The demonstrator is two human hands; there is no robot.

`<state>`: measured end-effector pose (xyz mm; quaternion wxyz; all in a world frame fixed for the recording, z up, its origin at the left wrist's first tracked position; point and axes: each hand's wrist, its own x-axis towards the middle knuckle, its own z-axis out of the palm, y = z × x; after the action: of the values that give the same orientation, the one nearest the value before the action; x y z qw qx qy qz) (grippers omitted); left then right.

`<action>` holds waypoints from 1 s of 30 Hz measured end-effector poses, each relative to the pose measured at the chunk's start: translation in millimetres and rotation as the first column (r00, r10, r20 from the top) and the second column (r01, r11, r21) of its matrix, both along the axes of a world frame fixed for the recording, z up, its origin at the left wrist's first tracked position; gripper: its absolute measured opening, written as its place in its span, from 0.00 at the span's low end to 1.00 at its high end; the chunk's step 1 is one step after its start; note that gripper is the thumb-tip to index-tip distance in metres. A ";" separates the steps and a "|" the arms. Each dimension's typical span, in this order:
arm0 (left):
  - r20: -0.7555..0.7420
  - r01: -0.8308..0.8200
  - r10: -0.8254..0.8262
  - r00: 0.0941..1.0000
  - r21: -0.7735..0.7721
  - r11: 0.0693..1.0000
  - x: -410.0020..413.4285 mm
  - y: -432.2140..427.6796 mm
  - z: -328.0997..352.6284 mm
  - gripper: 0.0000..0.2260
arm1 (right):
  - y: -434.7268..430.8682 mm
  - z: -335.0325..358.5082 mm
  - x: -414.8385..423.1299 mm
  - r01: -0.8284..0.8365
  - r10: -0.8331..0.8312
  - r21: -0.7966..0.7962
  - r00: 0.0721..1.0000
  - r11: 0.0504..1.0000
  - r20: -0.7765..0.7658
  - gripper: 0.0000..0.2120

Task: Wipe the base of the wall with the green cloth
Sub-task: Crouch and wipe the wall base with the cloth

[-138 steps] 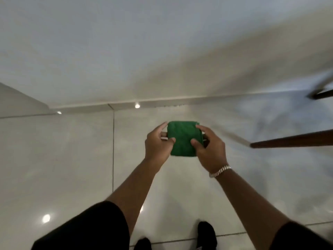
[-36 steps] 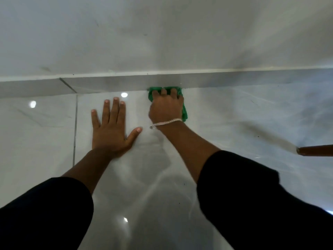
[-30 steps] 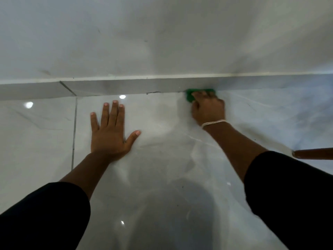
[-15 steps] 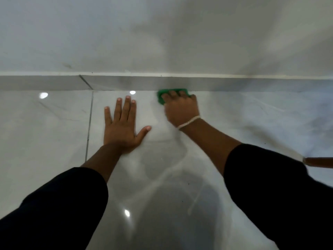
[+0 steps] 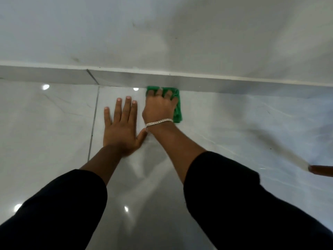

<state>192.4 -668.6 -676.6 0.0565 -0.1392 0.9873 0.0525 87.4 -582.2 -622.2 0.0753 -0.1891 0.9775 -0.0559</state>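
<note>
Against the grey skirting strip [image 5: 207, 85] at the foot of the wall [image 5: 162, 33], seen from the head camera, the right hand [image 5: 159, 107] lies flat on the green cloth [image 5: 177, 107], its fingers [image 5: 168, 93] spread and bearing down rather than pinching, so the cloth is trapped between palm and glossy floor tile [image 5: 234, 123]. The cloth's far edge touches the skirting just beyond the fingertips, and a strip of it shows past the little-finger side of the hand. Just beside the right wrist and its silver bracelet [image 5: 159, 121], the left hand [image 5: 120, 130] is planted open on the tile, holding nothing, its thumb nearly touching that wrist. The wiping stroke looks to be under way along the floor-wall joint. The next move likely calls for sliding the cloth sideways while keeping its front edge tight to the skirting, away from the bracing hand, with steady downward pressure so it does not bunch.
</note>
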 end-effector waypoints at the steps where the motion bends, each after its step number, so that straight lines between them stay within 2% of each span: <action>1: 0.003 -0.003 0.003 1.000 0.001 1.000 0.2 -0.6 0.1 0.42 | -1.3 -0.8 1.7 -0.056 0.056 -0.006 0.998 0.998 -0.008 0.18; 3: 0.009 -0.014 0.014 1.000 0.014 1.000 0.8 -1.3 1.2 0.42 | 23.2 -3.4 -9.6 -0.207 0.208 0.021 0.978 0.978 -0.033 0.19; 5: 0.007 -0.008 0.008 1.000 0.023 1.000 1.2 -1.0 2.8 0.41 | 65.4 -8.7 -29.5 -0.232 0.235 0.045 0.969 0.972 -0.072 0.19; 8: -0.017 -0.001 0.002 1.000 0.031 1.000 2.2 0.1 4.2 0.40 | 117.5 -11.6 -49.4 -0.032 0.033 0.013 0.990 0.999 -0.140 0.17; 10: -0.026 0.002 -0.001 1.000 0.029 1.000 2.2 1.0 3.7 0.40 | 129.3 -12.7 -54.6 0.124 -0.127 -0.046 0.988 0.991 -0.089 0.17; 13: -0.043 -0.004 0.005 0.999 0.023 1.000 2.6 -1.4 -0.2 0.40 | 97.1 -10.1 -50.4 0.400 -0.401 -0.108 0.916 0.910 0.013 0.18; 14: -0.048 -0.001 0.003 0.999 0.025 1.000 2.2 -1.4 -1.5 0.41 | 78.8 -8.9 -43.4 0.392 -0.390 -0.094 0.920 0.915 0.033 0.19; 16: -0.043 0.002 -0.002 0.999 0.015 1.000 1.8 -2.0 -3.7 0.41 | 42.5 -12.7 -21.3 0.212 -0.211 -0.092 0.977 0.973 0.022 0.20; 18: -0.037 -0.010 0.011 0.999 0.012 1.000 1.1 -1.5 -4.1 0.42 | 29.3 -15.7 -8.0 0.054 -0.054 -0.119 0.999 0.991 0.002 0.21; 21: -0.028 -0.016 0.016 0.999 0.016 1.000 2.0 -2.6 -0.4 0.42 | 64.6 -10.8 -28.0 -0.158 0.151 -0.120 0.987 0.980 -0.063 0.19; 22: -0.023 -0.010 0.010 1.000 0.023 1.000 2.3 -2.9 0.4 0.42 | 84.3 -10.4 -36.4 -0.182 0.173 -0.105 0.981 0.978 -0.088 0.18; 24: -0.022 -0.006 0.007 1.000 0.034 0.999 3.8 -3.4 1.7 0.41 | 123.6 -7.8 -53.3 -0.100 0.091 -0.067 0.988 0.993 -0.126 0.18; 27: -0.036 -0.003 0.004 0.999 0.032 0.999 1.3 -1.3 1.2 0.42 | 158.0 -6.1 -69.7 0.116 -0.119 -0.028 0.989 0.993 -0.089 0.18; 30: -0.044 0.002 -0.001 0.999 0.025 1.000 1.0 -1.8 -1.5 0.42 | 116.6 -8.5 -61.8 0.343 -0.344 -0.029 0.937 0.939 -0.052 0.19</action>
<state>193.4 -670.3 -678.1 0.0363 -0.1365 0.9876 0.0679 25.6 -465.5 -630.7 0.0350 -0.0178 0.9966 -0.0723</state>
